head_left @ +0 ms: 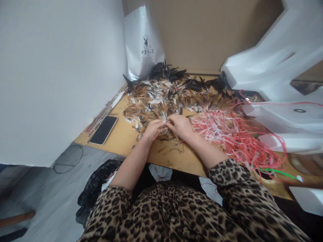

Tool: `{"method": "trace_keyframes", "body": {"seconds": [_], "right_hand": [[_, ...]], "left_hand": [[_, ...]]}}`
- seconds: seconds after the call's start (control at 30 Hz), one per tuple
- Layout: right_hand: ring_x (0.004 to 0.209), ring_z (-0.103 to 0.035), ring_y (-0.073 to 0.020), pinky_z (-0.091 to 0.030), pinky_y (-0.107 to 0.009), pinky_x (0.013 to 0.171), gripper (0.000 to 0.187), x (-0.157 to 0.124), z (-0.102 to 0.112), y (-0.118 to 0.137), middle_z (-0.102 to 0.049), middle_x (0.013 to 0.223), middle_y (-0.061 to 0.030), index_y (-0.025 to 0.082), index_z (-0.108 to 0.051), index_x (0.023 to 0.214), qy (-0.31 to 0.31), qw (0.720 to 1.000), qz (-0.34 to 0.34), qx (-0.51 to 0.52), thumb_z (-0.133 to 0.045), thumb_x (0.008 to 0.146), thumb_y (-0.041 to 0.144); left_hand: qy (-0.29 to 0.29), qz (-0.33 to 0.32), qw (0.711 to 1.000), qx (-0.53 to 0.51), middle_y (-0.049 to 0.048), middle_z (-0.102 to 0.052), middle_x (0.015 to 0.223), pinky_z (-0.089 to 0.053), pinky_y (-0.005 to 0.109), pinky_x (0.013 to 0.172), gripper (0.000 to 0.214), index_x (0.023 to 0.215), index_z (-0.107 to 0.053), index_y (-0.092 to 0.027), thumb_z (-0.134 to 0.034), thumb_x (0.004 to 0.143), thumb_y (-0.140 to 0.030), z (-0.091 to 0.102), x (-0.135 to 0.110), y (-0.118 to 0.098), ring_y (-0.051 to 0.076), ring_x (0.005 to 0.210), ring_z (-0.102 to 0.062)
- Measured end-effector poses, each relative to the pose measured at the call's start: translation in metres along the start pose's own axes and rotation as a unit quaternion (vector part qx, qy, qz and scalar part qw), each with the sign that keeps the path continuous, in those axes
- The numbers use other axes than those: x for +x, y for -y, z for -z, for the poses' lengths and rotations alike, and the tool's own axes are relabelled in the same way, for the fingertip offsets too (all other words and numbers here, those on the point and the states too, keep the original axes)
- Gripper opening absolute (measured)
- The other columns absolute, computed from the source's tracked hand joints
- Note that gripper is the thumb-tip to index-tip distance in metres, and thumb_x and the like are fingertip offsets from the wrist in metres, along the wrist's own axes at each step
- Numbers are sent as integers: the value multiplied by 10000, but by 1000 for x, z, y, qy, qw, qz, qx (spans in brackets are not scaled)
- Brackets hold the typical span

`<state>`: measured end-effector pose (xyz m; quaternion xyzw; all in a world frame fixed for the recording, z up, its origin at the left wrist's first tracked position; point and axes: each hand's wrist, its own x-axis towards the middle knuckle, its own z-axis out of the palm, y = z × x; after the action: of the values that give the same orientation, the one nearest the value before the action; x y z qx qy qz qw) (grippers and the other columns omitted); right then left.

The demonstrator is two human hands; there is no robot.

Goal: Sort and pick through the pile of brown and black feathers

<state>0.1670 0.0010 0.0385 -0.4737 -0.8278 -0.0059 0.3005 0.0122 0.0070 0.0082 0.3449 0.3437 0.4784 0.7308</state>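
Note:
My left hand (155, 129) and my right hand (179, 125) meet over the near edge of a pile of feathers (151, 92). Both hands are closed, thumbs and fingertips pinching a small bunch of brown feathers (161, 111) at its pale base. The bunch fans out away from me. Brown, white and black feathers spread across the table behind my hands. A few loose dark feathers (170, 148) lie on the wood just below my fingers. To the right of my right hand is a heap of pink and white ribbon strips (222, 134).
A black-screened phone (103, 130) lies at the left of the wooden table (161, 155). Behind the feathers stands a white printed bag (143, 43). White foam pieces (282, 117) crowd the right side. A green tie (280, 173) lies by the ribbons. A black plastic bag (94, 191) sits below.

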Motion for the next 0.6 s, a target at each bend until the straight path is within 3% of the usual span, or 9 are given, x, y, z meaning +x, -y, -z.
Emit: {"method": "trace_keyframes", "body": {"seconds": [0.2, 0.3, 0.37, 0.47, 0.6], "right_hand": [[709, -536, -174, -354, -281, 666, 200, 3, 3, -3, -623, 763, -50, 189, -612, 809, 10, 996, -17, 85, -556, 779, 379], [632, -539, -138, -382, -253, 616, 212, 8, 2, -18, -636, 745, -29, 183, -621, 851, 28, 970, -61, 235, -580, 752, 365], [605, -542, -135, -395, -250, 595, 217, 12, 3, -33, -642, 711, -28, 167, -633, 816, -2, 950, -125, 287, -568, 748, 362], [625, -554, -139, -401, -255, 622, 181, 15, 5, -52, -655, 706, -34, 155, -649, 731, -33, 953, -169, 249, -557, 729, 311], [638, -557, -136, -383, -240, 619, 159, 14, 5, -59, -655, 697, -32, 153, -651, 684, 31, 974, -147, 167, -538, 712, 260]], "left_hand": [[-15, -11, 999, 30, 65, -691, 793, -500, 211, 670, 222, 762, -671, -104, -743, 603, -242, 0, 0, 0, 101, 678, -630], [-32, -32, 999, 10, 74, -692, 825, -490, 198, 662, 204, 777, -668, -102, -726, 628, -228, -1, 0, -3, 109, 712, -641], [-49, -39, 998, -17, 86, -690, 871, -483, 189, 655, 165, 779, -658, -100, -703, 659, -204, -1, 1, -5, 120, 763, -650], [-62, -35, 996, -47, 100, -683, 930, -477, 182, 666, 105, 785, -648, -95, -654, 709, -166, 0, 1, -6, 122, 804, -652], [-63, -37, 995, -62, 105, -682, 941, -476, 181, 673, 87, 805, -649, -89, -604, 747, -137, 2, 2, -6, 122, 808, -654]]}}
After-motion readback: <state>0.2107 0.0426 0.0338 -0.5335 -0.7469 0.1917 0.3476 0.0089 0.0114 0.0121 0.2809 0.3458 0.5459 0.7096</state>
